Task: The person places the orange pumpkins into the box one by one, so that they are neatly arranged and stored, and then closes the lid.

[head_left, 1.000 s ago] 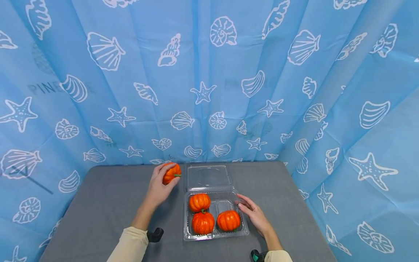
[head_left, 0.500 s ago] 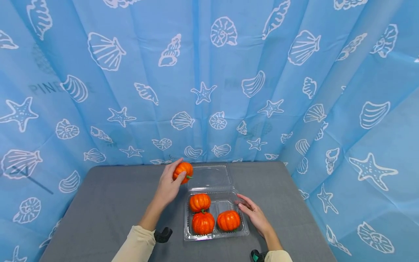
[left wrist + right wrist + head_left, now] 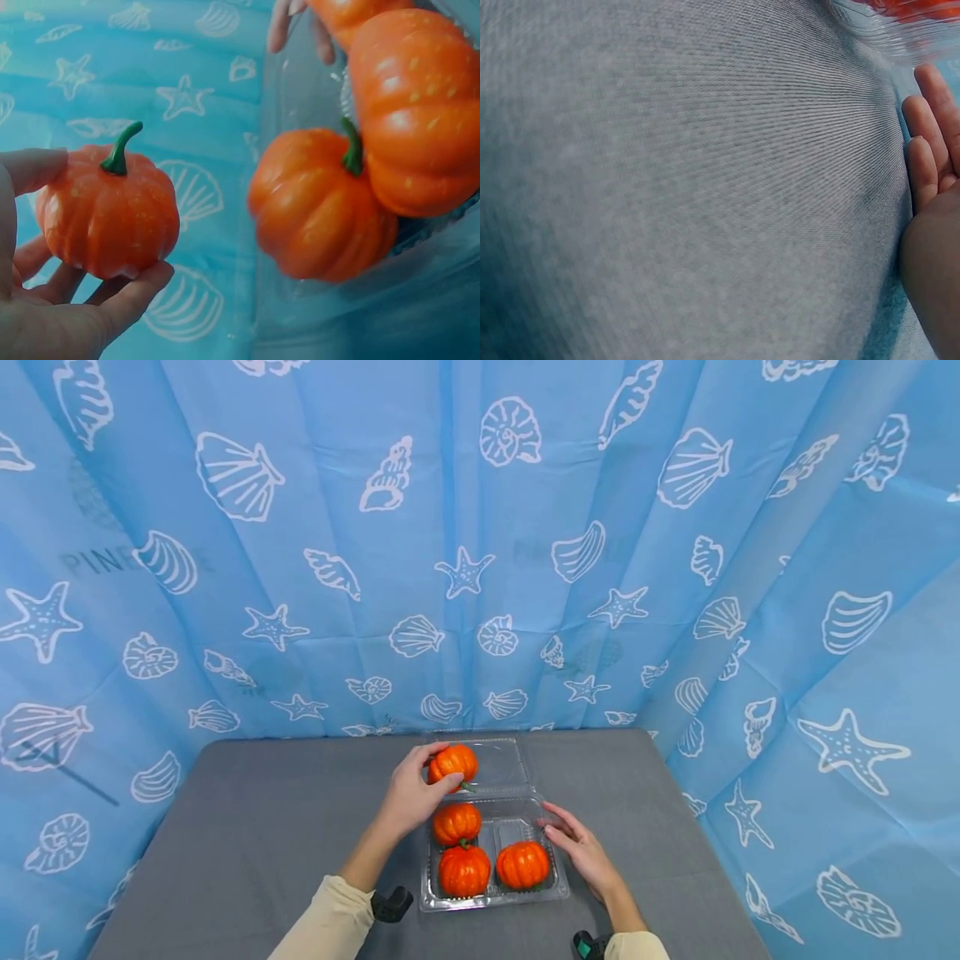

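My left hand (image 3: 411, 795) holds a small orange pumpkin (image 3: 454, 763) with a green stem, fingers and thumb curled about its sides. It hangs above the clear hinged lid (image 3: 504, 763) of a plastic clamshell box (image 3: 495, 904), which lies open. Inside the box sit three more pumpkins: one back left (image 3: 457, 823), one front left (image 3: 464, 871), one front right (image 3: 522, 865). The back right part holds no pumpkin. My right hand (image 3: 585, 853) is at the box's right rim, fingers extended and appearing to touch it. In the left wrist view the held pumpkin (image 3: 112, 217) is upright.
A grey cloth covers the table (image 3: 285, 827). Behind it and along the right hangs a blue curtain (image 3: 465, 510) printed with white shells and starfish. The box's lid reaches nearly to the table's back edge.
My left hand has carried the pumpkin rightward, from left of the lid to over it. The right hand and the box have stayed where they were.
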`<state>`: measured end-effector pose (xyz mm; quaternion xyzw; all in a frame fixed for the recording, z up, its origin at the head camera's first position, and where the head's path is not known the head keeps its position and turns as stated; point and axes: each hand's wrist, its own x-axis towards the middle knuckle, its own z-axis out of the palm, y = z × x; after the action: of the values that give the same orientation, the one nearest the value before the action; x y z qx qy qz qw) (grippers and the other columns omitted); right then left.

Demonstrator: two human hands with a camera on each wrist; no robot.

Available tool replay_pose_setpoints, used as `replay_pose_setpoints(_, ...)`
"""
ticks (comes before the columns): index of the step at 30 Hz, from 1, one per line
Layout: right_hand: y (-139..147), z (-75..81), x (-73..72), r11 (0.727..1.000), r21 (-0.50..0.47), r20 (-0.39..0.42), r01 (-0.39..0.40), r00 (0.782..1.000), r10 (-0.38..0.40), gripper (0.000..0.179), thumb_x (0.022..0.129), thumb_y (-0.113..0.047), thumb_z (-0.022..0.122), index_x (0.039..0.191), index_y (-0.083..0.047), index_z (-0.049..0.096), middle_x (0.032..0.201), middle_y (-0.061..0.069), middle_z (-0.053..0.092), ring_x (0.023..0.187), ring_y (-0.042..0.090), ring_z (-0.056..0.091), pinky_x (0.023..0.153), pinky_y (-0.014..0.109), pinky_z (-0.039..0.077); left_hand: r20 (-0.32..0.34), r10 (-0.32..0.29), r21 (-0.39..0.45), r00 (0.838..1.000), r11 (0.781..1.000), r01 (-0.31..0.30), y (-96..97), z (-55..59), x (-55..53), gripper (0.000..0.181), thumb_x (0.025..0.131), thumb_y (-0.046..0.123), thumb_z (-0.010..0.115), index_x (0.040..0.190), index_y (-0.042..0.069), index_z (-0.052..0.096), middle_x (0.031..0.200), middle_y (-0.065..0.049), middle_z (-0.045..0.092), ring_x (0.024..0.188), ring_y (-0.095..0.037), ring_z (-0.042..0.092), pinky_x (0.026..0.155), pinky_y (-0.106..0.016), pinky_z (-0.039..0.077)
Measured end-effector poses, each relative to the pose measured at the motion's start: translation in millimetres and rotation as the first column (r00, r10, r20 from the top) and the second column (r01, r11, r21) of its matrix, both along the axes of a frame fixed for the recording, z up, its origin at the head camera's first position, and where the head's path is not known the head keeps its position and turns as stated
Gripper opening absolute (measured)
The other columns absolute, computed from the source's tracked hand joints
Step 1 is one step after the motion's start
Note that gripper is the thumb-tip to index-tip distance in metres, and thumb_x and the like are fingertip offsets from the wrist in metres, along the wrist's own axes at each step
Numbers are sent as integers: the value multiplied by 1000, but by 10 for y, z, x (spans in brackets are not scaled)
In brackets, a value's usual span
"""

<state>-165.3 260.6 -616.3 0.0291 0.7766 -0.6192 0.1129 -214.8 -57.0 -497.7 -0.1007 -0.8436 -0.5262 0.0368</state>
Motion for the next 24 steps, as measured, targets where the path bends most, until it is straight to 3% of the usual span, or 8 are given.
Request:
replay_pose_setpoints(7, -3, 10, 1, 1000, 10, -15, -4, 1000, 4, 53, 104, -33, 58, 153, -17, 47, 144, 16, 61, 128, 14, 59, 111, 40, 48, -11, -61, 18, 998, 998, 61, 157, -117, 37, 53, 88, 32, 80, 137, 20, 64, 126, -4, 64, 109, -23, 63, 87, -42, 60)
replay_pose_setpoints(12, 5, 27, 7, 1000, -18, -1, -21, 1000, 21, 53, 104, -32, 57, 154, -17, 45, 146, 17, 59, 135, 25, 55, 116, 47, 44, -11, -105, -1, 994, 995, 104, 274, -194, 73, 53, 88, 29, 80, 137, 19, 64, 128, -5, 64, 111, -23, 57, 91, -47, 59)
replay_pose_setpoints(16, 1, 36, 12, 999, -28, 4, -27, 1000, 27, 54, 104, -32, 57, 154, -17, 44, 147, 18, 58, 138, 31, 52, 117, 51, 42, 4, -139, -31, 990, 990, 139, 345, -213, 100, 54, 88, 30, 80, 138, 17, 63, 130, -9, 63, 111, -24, 58, 87, -44, 61)
replay_pose_setpoints(24, -4, 15, 1, 1000, 9, 1, 10, 1000, -10, 53, 103, -34, 59, 152, -18, 47, 145, 15, 61, 134, 25, 57, 113, 48, 46, 29, -191, -92, 981, 977, 193, 506, -232, 151, 52, 87, 31, 81, 135, 19, 62, 128, -5, 63, 112, -24, 62, 90, -42, 60)
